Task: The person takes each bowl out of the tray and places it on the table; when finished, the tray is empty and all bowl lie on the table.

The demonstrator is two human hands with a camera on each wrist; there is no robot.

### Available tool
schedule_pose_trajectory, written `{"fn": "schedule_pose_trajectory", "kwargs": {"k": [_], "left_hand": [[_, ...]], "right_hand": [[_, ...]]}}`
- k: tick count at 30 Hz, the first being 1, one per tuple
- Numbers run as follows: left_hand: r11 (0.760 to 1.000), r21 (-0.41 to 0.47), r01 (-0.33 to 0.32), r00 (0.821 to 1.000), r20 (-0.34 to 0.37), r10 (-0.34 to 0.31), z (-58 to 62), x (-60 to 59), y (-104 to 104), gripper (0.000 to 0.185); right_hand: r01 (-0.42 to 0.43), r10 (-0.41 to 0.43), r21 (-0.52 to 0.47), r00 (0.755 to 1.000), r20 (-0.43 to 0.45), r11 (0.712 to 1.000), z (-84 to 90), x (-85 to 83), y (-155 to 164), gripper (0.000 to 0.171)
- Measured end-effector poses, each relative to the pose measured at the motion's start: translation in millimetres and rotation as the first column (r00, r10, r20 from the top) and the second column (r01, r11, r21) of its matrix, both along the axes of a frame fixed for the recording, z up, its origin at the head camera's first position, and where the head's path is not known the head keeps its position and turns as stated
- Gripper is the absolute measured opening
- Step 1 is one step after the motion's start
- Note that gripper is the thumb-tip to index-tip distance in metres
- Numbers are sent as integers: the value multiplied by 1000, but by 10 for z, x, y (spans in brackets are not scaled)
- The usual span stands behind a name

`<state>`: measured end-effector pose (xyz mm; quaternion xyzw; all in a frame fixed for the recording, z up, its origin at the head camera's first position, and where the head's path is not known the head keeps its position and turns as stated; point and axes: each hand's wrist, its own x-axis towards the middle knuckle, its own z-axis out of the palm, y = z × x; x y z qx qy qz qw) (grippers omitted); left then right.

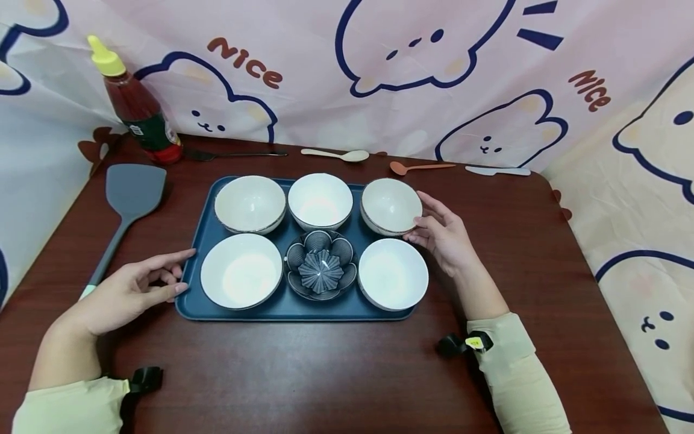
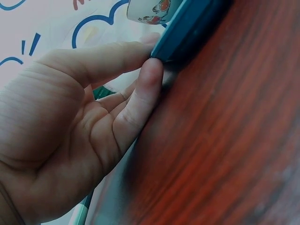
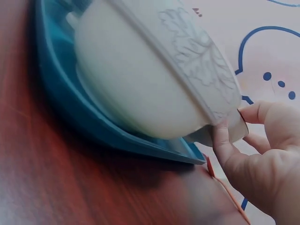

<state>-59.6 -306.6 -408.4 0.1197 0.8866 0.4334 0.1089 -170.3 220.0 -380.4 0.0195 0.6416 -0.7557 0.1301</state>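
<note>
In the head view, a blue tray (image 1: 190,301) sits mid-table on the dark wooden table (image 1: 325,374), holding five white bowls and a dark flower-shaped dish (image 1: 321,265) in two rows. The left hand (image 1: 130,289) lies at the tray's left edge with its fingers fairly straight, touching the rim rather than clasping it. The right hand (image 1: 444,238) reaches the back-right bowl (image 1: 390,205), fingertips on its rim. Judging from this, every dish still stands on the tray, so the work looks barely begun. A sauce bottle (image 1: 138,102), a spatula (image 1: 127,202) and spoons (image 1: 338,155) lie around it untouched. The left wrist view shows fingertips (image 2: 152,75) meeting the tray's corner (image 2: 187,28), relaxed; the bowl above is cut off. The right wrist view shows the thumb (image 3: 222,140) against the bowl's (image 3: 140,89) rim, while the other fingers are partly hidden behind it, so a full grasp is hard to confirm.
</note>
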Motion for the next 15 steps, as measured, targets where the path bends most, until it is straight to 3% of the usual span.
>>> {"fn": "schedule_pose_trajectory", "kwargs": {"k": [8, 15], "left_hand": [[1000, -17, -2, 1000, -5, 2, -4, -14, 0, 54], [1000, -5, 1, 1000, -15, -2, -8, -12, 3, 54]], "right_hand": [[71, -72, -104, 997, -7, 992, 96, -34, 171, 62], [156, -158, -101, 988, -3, 982, 120, -63, 294, 64]]}}
